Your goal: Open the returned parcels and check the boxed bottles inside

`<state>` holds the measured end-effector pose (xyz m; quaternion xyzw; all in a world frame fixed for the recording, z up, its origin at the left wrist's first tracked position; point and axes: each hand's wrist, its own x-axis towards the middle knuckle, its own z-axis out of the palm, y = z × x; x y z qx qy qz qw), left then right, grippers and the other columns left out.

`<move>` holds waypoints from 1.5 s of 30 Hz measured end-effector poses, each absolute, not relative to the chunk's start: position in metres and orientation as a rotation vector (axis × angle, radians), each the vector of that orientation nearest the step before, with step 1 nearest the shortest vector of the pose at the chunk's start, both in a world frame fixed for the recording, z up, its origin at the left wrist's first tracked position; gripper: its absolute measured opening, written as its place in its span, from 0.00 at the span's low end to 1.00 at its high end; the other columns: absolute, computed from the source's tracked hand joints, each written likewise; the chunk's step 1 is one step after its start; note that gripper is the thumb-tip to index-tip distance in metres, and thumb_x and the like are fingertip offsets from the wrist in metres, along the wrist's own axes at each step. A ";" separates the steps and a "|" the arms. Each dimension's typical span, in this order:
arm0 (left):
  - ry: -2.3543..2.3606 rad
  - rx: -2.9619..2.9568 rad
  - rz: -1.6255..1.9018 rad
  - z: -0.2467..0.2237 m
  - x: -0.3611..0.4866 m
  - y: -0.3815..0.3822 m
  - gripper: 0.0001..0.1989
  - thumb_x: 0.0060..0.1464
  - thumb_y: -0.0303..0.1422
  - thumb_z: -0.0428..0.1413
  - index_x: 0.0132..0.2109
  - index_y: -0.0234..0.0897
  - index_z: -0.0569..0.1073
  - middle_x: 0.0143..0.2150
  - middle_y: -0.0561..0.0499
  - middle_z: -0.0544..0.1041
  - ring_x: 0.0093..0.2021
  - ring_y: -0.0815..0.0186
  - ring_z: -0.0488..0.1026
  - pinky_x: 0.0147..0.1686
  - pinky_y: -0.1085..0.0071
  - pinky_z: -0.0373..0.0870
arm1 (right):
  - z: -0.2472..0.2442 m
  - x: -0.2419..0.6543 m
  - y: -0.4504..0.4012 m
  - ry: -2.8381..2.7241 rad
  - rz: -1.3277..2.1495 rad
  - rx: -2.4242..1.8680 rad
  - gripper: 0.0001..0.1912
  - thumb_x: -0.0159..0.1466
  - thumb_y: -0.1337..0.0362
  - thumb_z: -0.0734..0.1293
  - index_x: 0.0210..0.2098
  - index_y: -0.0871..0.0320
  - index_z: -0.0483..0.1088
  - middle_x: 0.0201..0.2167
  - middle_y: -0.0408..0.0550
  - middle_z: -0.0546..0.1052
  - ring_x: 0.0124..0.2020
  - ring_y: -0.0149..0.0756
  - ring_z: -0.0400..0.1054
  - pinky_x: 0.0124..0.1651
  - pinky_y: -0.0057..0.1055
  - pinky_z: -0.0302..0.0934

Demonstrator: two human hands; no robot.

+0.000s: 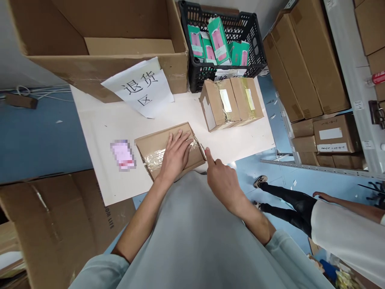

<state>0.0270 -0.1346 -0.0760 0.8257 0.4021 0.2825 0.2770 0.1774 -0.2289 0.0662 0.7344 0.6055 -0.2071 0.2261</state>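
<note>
A flat brown cardboard box with clear tape across its top lies on the white table in front of me. My left hand rests flat on the box lid, fingers stretched out. At the box's right edge is my right hand, its index finger pointing forward and the other fingers curled in. A thin dark sliver shows near that fingertip, but what the hand grips is mostly hidden. Left of the box lies a pixelated pink item.
Two taped cartons stand at the table's right. Behind are a large open carton with a paper sign and a black crate of green boxes. A person stands near the shelves at right.
</note>
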 end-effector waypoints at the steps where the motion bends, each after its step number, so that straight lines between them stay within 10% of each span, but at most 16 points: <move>1: 1.082 2.220 0.772 -0.075 0.020 -0.135 0.19 0.79 0.36 0.47 0.67 0.42 0.76 0.73 0.43 0.76 0.80 0.50 0.63 0.81 0.34 0.52 | 0.065 0.185 -0.229 1.664 -0.564 2.065 0.39 0.79 0.71 0.56 0.86 0.55 0.40 0.47 0.57 0.82 0.39 0.41 0.82 0.42 0.31 0.73; 17: 1.585 2.036 0.758 -0.056 -0.110 -0.182 0.24 0.79 0.42 0.46 0.75 0.50 0.72 0.73 0.47 0.76 0.77 0.51 0.68 0.77 0.40 0.64 | -0.198 0.277 -0.214 1.505 -0.781 2.208 0.42 0.75 0.75 0.54 0.85 0.61 0.40 0.57 0.66 0.75 0.54 0.48 0.77 0.56 0.40 0.69; 23: 1.819 1.897 0.747 -0.045 -0.123 -0.205 0.27 0.78 0.45 0.48 0.77 0.51 0.68 0.72 0.47 0.77 0.70 0.51 0.75 0.74 0.45 0.69 | -0.205 0.259 -0.206 1.372 -1.159 2.648 0.35 0.73 0.66 0.58 0.77 0.71 0.54 0.61 0.73 0.75 0.58 0.53 0.75 0.60 0.44 0.68; 32: 1.857 1.489 0.828 -0.028 -0.144 -0.217 0.39 0.70 0.54 0.61 0.80 0.49 0.62 0.78 0.41 0.69 0.76 0.47 0.70 0.74 0.47 0.72 | -0.185 0.181 -0.178 1.508 -2.367 2.575 0.18 0.70 0.51 0.62 0.52 0.57 0.68 0.50 0.58 0.84 0.42 0.39 0.80 0.51 0.39 0.76; 45: 1.486 1.229 0.804 -0.141 -0.091 -0.193 0.42 0.69 0.55 0.59 0.80 0.43 0.59 0.78 0.31 0.68 0.77 0.44 0.69 0.68 0.46 0.76 | -0.105 0.274 -0.219 1.688 -1.287 2.811 0.23 0.73 0.51 0.56 0.58 0.56 0.69 0.55 0.59 0.83 0.48 0.47 0.81 0.54 0.41 0.73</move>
